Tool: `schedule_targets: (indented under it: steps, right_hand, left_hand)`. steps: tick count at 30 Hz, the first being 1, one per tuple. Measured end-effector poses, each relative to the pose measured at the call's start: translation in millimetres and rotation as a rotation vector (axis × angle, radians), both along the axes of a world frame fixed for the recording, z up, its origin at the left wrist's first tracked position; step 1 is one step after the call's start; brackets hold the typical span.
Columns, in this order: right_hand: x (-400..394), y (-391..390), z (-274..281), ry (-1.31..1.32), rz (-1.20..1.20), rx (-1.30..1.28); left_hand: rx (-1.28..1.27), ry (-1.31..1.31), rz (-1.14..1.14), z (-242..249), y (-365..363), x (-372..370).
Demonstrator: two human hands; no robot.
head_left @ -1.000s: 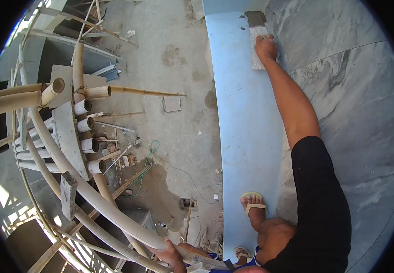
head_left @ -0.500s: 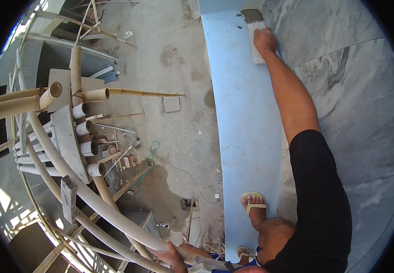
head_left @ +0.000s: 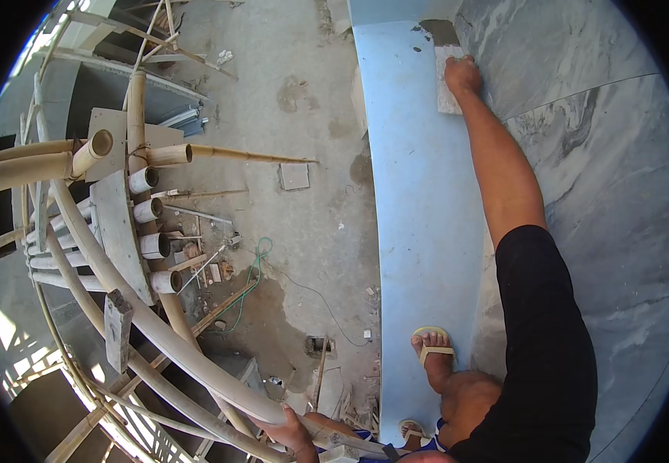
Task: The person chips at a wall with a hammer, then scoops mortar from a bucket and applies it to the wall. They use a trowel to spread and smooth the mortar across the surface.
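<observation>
At the far end of the pale blue ledge [head_left: 435, 208], my right hand [head_left: 463, 75] is closed around a whitish rectangular plastering trowel [head_left: 448, 91] that lies flat against the surface. Just beyond its far edge is a dark grey patch of wet-looking mortar [head_left: 441, 32], with small dark spots beside it. The trowel's handle is hidden under my fingers. Low in the view, my left hand [head_left: 292, 434] wraps around a thick bamboo pole [head_left: 218, 386].
A grey marbled wall [head_left: 581, 170] borders the ledge on the right. My sandalled foot [head_left: 433, 356] stands on the ledge. To the left, bamboo scaffolding [head_left: 130, 278] rises over a concrete floor [head_left: 303, 231] far below, with a green hose [head_left: 255, 270] and debris.
My right hand and the trowel have shifted slightly toward me, showing a little more of the mortar patch. The whole view has tilted slightly. My left hand keeps its grip on the pole.
</observation>
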State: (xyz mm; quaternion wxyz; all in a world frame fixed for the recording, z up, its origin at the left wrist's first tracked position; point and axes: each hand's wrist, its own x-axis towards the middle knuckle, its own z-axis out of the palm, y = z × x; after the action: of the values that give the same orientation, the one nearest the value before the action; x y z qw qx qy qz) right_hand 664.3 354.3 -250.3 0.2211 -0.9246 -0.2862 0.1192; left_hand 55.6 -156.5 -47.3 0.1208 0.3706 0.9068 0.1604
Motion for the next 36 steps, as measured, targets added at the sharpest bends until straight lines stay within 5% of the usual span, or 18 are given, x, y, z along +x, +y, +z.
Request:
schedule_targets:
  steps: [36]
  right_hand:
    - [-57,-16,-2,-0.068,0.139,0.038]
  left_hand:
    - [0.007,-0.005,0.006,-5,-4,-4]
